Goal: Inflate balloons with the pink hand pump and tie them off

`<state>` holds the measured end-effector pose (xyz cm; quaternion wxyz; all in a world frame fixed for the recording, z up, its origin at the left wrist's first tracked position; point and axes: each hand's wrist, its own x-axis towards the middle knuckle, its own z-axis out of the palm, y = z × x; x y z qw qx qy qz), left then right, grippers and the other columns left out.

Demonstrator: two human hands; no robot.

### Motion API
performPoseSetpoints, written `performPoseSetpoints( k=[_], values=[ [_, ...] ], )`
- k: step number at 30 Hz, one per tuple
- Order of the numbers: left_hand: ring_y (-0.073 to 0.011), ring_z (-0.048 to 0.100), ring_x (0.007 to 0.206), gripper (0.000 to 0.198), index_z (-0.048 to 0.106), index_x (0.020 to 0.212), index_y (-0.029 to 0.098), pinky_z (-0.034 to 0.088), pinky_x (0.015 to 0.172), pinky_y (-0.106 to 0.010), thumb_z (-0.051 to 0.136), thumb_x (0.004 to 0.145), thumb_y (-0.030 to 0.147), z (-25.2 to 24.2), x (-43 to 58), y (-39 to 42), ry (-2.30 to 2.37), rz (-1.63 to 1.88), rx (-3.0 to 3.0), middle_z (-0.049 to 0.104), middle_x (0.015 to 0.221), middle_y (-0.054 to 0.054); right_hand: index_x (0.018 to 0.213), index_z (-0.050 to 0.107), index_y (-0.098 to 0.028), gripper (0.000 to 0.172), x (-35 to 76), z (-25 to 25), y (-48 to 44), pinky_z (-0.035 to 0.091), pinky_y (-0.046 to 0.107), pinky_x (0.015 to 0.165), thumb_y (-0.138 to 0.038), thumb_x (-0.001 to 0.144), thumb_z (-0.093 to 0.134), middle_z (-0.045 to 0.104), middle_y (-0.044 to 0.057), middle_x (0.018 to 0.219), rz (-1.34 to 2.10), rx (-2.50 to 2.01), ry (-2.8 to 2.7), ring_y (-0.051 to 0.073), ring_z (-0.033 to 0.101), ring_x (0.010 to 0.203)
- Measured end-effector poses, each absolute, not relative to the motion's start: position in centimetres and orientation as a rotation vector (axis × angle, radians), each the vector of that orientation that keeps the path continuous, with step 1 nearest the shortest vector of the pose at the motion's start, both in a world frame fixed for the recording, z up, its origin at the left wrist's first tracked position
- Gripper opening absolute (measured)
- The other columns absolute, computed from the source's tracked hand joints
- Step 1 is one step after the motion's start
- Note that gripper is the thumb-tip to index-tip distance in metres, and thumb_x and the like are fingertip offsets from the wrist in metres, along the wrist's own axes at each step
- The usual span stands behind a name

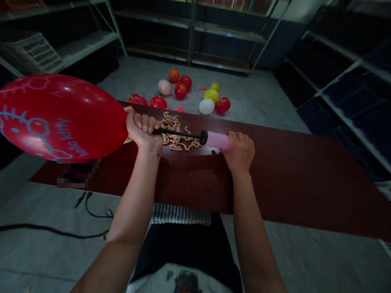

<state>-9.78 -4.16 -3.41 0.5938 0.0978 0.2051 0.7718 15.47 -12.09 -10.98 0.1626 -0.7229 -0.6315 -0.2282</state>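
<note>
Clamped right fingers around the pink pump, left fingers around the end of its black rod, with the red balloon just left of these. Saw squiggly strips on the desk between both sets of fingers, small balloons on the floor beyond them, metal shelving farthest off.

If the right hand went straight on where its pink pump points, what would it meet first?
Likely the left hand, closed at the far end of the black rod. The tan squiggly pieces seem to lie lower, on the table, though depth is unclear.
</note>
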Motion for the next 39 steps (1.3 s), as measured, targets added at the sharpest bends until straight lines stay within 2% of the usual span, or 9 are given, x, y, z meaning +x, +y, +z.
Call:
performPoseSetpoints(
  k=[9,20,25,29,39],
  values=[
    [-0.0070,0.014,0.032,0.059,0.020,0.056,0.019,0.019,0.038,-0.022,0.031,0.112,0.032,-4.0,-10.1,-3.8,0.485,1.842,0.215,0.014,0.042,0.007,0.111,0.066,-0.016,0.030,16.0,-11.0,-12.3,0.035,0.036,0.079,-0.036,0.089,0.061,0.071,0.012,0.102,-0.700,-2.053,-1.814,0.028,0.058,0.092],
    [-0.0075,0.015,0.032,0.063,0.018,0.054,0.021,0.023,0.036,-0.023,0.041,0.110,0.040,-5.0,-6.3,-4.4,0.459,1.792,0.331,0.015,0.042,0.007,0.096,0.064,-0.017,0.020,12.9,-10.5,-12.5,0.029,0.034,0.072,-0.033,0.085,0.063,0.071,0.010,0.088,-0.664,-1.947,-1.946,0.025,0.058,0.082],
    [-0.0065,0.019,0.031,0.066,0.018,0.053,0.020,0.024,0.036,-0.022,0.038,0.110,0.046,-5.4,-3.5,-5.4,0.505,1.723,0.408,0.019,0.040,0.006,0.088,0.065,-0.018,0.014,11.8,-10.2,-12.8,0.026,0.033,0.067,-0.032,0.084,0.063,0.070,0.008,0.079,-0.565,-1.912,-1.987,0.021,0.057,0.073],
    [-0.0061,0.018,0.030,0.066,0.017,0.053,0.019,0.024,0.036,-0.021,0.039,0.110,0.044,-5.2,-2.7,-5.6,0.532,1.682,0.392,0.018,0.039,0.007,0.091,0.065,-0.018,0.014,12.3,-10.1,-12.9,0.027,0.033,0.068,-0.030,0.084,0.064,0.071,0.008,0.082,-0.541,-1.922,-1.951,0.021,0.057,0.074],
    [-0.0074,0.017,0.031,0.063,0.015,0.053,0.020,0.025,0.037,-0.023,0.038,0.110,0.038,-4.3,-5.1,-5.0,0.521,1.688,0.346,0.016,0.042,0.006,0.109,0.069,-0.021,0.023,12.3,-10.5,-12.3,0.030,0.037,0.076,-0.030,0.094,0.054,0.071,0.009,0.091,-0.655,-1.875,-1.894,0.025,0.056,0.086]
  ],
)
